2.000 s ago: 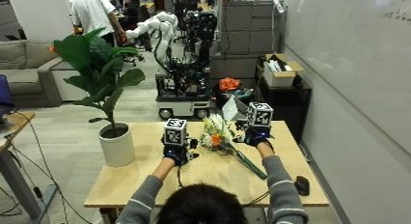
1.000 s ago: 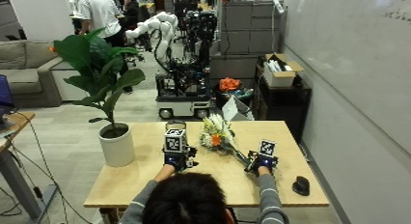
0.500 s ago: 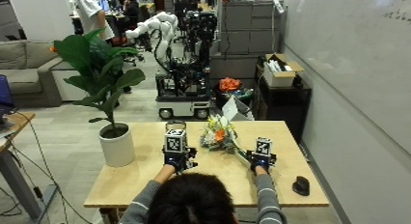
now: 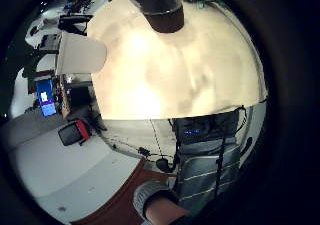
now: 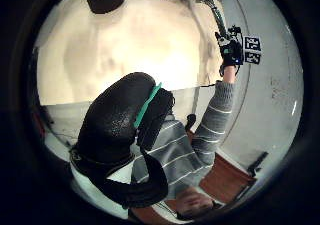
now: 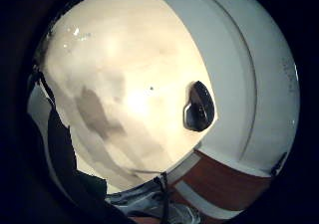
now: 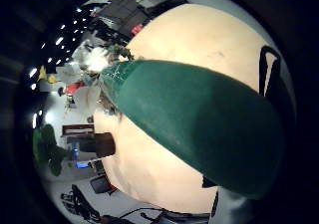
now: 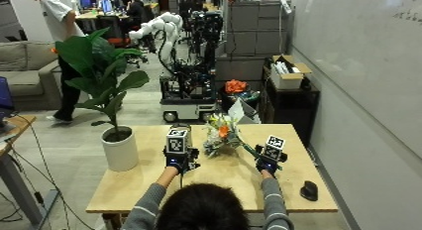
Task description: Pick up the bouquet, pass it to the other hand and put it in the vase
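Note:
The bouquet (image 8: 221, 133) lies on the wooden table (image 8: 131, 190), its orange and white flowers toward the far edge. Its green-wrapped stem (image 8: 248, 150) runs back to my right hand (image 8: 267, 164), which grips the stem end. That green wrap (image 7: 199, 119) fills the right thumb side palm view, with the flowers (image 7: 99, 59) beyond it. My left hand (image 8: 179, 160) rests on the table left of the flowers and holds nothing; its thumb (image 5: 120, 135) shows bent. A dark vase (image 4: 162, 7) stands on the table just past the left hand, mostly hidden in the outside view.
A leafy plant in a white pot (image 8: 120, 151) stands at the table's left side. A black mouse (image 8: 308, 190) lies near the right front corner. A wheeled robot cart (image 8: 188, 96) stands just behind the table's far edge.
My right hand slid back from beside the flowers to the stem end and closed on it. The flower end has barely shifted. My left hand stayed where it was.

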Demonstrator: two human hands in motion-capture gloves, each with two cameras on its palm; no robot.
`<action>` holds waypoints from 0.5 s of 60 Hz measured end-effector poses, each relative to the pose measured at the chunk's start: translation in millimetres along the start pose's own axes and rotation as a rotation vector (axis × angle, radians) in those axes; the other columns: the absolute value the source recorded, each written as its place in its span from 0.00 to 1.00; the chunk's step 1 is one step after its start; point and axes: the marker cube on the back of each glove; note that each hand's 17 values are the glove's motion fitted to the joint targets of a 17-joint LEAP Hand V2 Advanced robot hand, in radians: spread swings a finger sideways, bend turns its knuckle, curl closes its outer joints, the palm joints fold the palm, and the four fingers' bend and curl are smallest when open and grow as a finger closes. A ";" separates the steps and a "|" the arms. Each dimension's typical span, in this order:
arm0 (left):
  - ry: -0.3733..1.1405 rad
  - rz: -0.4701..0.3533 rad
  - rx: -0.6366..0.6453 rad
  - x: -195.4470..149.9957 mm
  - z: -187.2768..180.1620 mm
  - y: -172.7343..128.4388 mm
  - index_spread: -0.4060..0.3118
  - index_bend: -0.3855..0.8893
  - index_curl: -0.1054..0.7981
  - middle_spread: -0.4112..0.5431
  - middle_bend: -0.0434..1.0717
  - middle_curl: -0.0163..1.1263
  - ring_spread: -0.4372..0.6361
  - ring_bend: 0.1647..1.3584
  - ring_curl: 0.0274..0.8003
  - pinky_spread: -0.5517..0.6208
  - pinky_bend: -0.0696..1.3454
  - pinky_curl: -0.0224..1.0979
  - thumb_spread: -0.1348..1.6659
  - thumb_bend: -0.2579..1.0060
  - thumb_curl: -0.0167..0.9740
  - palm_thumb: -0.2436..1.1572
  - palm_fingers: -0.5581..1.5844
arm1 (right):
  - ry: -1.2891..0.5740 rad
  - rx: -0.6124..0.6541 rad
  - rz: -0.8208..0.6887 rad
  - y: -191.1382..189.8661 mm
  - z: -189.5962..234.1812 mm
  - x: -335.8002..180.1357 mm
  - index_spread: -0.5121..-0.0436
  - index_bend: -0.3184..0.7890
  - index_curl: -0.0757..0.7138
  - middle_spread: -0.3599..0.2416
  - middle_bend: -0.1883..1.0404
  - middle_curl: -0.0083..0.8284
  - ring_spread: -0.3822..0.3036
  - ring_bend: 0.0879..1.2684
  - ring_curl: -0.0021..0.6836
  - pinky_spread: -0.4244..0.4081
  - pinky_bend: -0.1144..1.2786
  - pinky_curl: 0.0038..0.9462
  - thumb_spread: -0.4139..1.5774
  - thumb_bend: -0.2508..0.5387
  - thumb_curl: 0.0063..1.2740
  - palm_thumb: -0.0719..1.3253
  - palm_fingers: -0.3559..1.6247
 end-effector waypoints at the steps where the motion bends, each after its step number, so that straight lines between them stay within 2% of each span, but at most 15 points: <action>1: 0.000 -0.001 -0.001 -0.5 -0.9 0.4 0.73 0.40 0.32 0.89 0.19 0.21 0.93 0.21 0.26 0.91 0.19 0.29 0.66 0.19 0.31 0.26 0.20 | -0.029 0.044 -0.009 -3.1 -2.9 -2.7 0.60 0.64 0.77 0.35 0.81 0.85 0.28 0.76 0.87 0.23 0.64 0.53 0.73 0.27 0.39 0.75 0.90; 4: -0.003 -0.046 -0.024 -11.6 8.5 -18.5 0.73 0.40 0.32 0.89 0.19 0.21 0.93 0.21 0.26 0.91 0.19 0.29 0.66 0.19 0.31 0.26 0.20 | -0.087 0.095 -0.018 -3.3 -9.8 -5.1 0.61 0.68 0.81 0.35 0.83 0.86 0.29 0.77 0.88 0.23 0.65 0.54 0.73 0.27 0.37 0.73 0.90; 10: 0.023 -0.088 -0.019 -19.0 7.5 -32.8 0.73 0.40 0.33 0.89 0.19 0.21 0.93 0.20 0.26 0.91 0.18 0.29 0.67 0.19 0.30 0.26 0.20 | -0.283 0.056 -0.032 10.8 -25.6 -14.7 0.62 0.76 0.86 0.36 0.86 0.88 0.30 0.80 0.89 0.24 0.66 0.56 0.73 0.28 0.34 0.71 0.89; 14: 0.061 -0.036 0.046 -3.5 -20.0 -5.8 0.73 0.40 0.33 0.88 0.19 0.21 0.93 0.20 0.25 0.91 0.18 0.28 0.67 0.19 0.30 0.26 0.20 | -0.469 -0.041 -0.060 26.9 -38.1 -26.5 0.63 0.79 0.89 0.36 0.88 0.89 0.30 0.81 0.90 0.25 0.66 0.57 0.74 0.29 0.33 0.70 0.88; 18: 0.130 -0.024 0.047 -3.6 -23.9 -15.7 0.73 0.40 0.33 0.88 0.19 0.21 0.93 0.20 0.25 0.91 0.18 0.28 0.67 0.19 0.30 0.27 0.20 | -0.724 -0.107 -0.125 31.3 -49.8 -44.8 0.64 0.82 0.91 0.37 0.89 0.90 0.31 0.81 0.91 0.25 0.66 0.57 0.74 0.30 0.32 0.70 0.88; 23: 0.258 -0.020 0.034 0.2 -32.6 -22.0 0.73 0.41 0.34 0.88 0.20 0.21 0.92 0.19 0.25 0.90 0.18 0.28 0.67 0.19 0.30 0.27 0.21 | -1.116 -0.334 -0.213 44.0 -68.6 -69.2 0.65 0.85 0.94 0.37 0.90 0.90 0.31 0.82 0.91 0.26 0.67 0.58 0.75 0.35 0.34 0.77 0.87; 26: 0.338 -0.033 0.014 -3.1 -28.5 -43.8 0.73 0.41 0.34 0.87 0.20 0.22 0.92 0.19 0.25 0.90 0.18 0.28 0.68 0.19 0.30 0.28 0.21 | -1.164 -0.264 -0.208 45.3 -79.0 -74.6 0.65 0.87 0.95 0.38 0.91 0.90 0.31 0.83 0.91 0.26 0.67 0.59 0.75 0.37 0.36 0.81 0.87; 30: 0.435 -0.021 0.045 7.4 -40.9 -47.1 0.73 0.41 0.35 0.87 0.21 0.22 0.92 0.19 0.25 0.89 0.18 0.28 0.68 0.19 0.30 0.28 0.22 | -0.993 -0.085 -0.076 44.5 -81.9 -70.2 0.66 0.88 0.96 0.38 0.91 0.91 0.31 0.83 0.91 0.26 0.68 0.59 0.74 0.36 0.37 0.82 0.87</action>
